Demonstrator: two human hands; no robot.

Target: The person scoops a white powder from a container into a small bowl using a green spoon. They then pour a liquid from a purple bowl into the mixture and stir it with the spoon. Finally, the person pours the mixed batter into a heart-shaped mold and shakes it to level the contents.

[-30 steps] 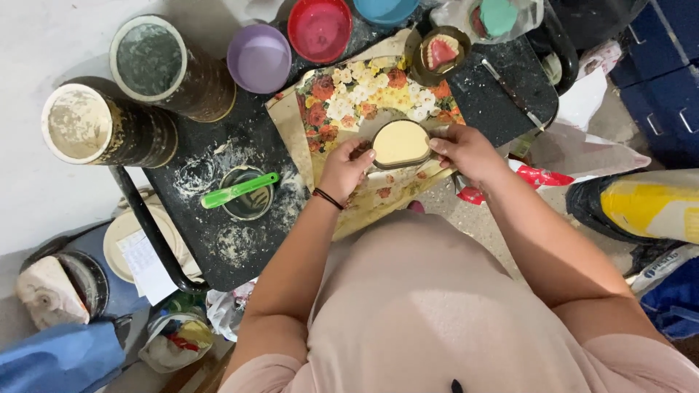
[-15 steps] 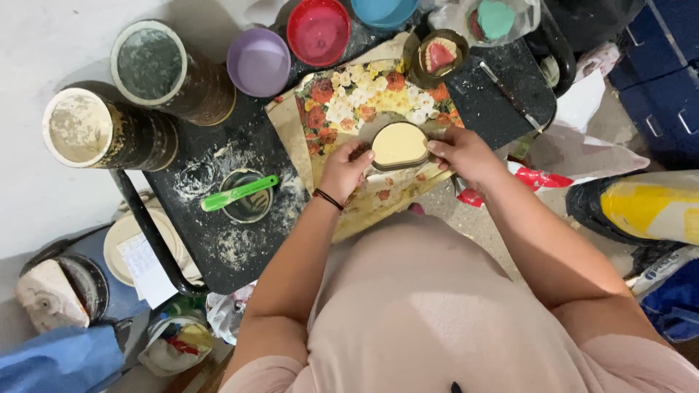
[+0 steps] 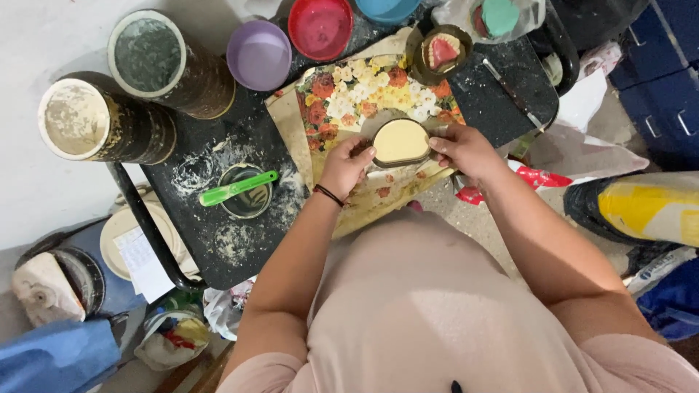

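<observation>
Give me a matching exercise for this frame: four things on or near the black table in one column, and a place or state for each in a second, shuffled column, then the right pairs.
Things
1. cream-filled round mould
2. green spatula
3. purple bowl
4. mould with a pink denture

Places or states
A. lies across a small dark cup
B. held between the left hand and right hand, over the flowered sheet
C. at the far edge, left of the red bowl
D. beyond the flowered sheet's far right corner

Pairs: 1-B, 2-A, 3-C, 4-D
</observation>
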